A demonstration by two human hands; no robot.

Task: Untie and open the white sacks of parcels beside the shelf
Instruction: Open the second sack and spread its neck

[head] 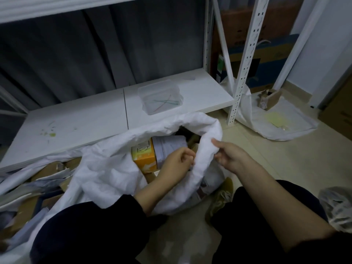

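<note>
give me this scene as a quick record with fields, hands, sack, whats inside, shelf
left hand: pinching the sack rim
right hand: gripping the rim from the other side
white sack: mouth open, on the floor
inside: orange box, grey parcel
shelf: clear tub holding thin coloured strips
second sack: open by the shelf post

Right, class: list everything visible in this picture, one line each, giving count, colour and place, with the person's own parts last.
open sack: one, white, floor centre, mouth held open
parcel box: one, orange, inside that sack
grey parcel: one, beside the orange box
second sack: one, white, floor right of the shelf post
shelf board: one, white, lowest level
plastic tub: one, clear, on the shelf, holding thin coloured ties
loose parcels: several, brown and grey, floor left
left hand: gripping the sack rim
right hand: gripping the sack rim
</note>
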